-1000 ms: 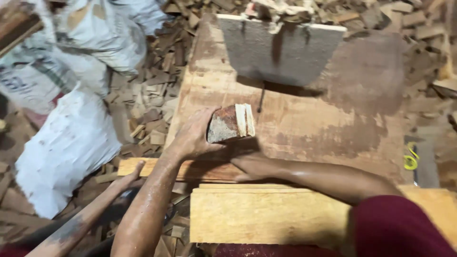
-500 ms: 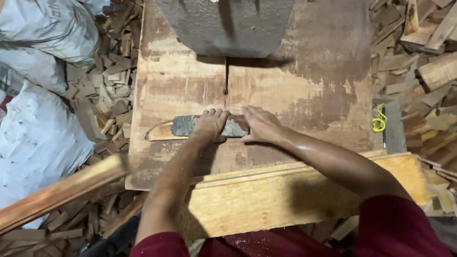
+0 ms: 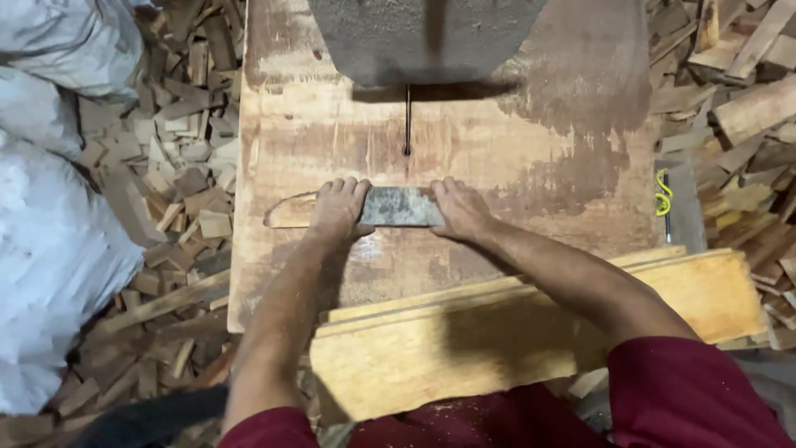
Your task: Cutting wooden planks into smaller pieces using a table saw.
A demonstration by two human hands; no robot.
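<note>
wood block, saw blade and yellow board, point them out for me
wood block (image 3: 401, 207): head view, grey top face between the hands.
saw blade (image 3: 407, 120): head view, thin dark strip above the block.
yellow board (image 3: 531, 332): head view, bare top face.

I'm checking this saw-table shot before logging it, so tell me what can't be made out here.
Head view:
- Wood block: both ends hidden under the left hand and right hand.
- Saw blade: upper part hidden behind the grey guard, which the top edge cuts off.
- Yellow item on the table: too small to identify.
- White sacks: cut off by the left edge.
</note>
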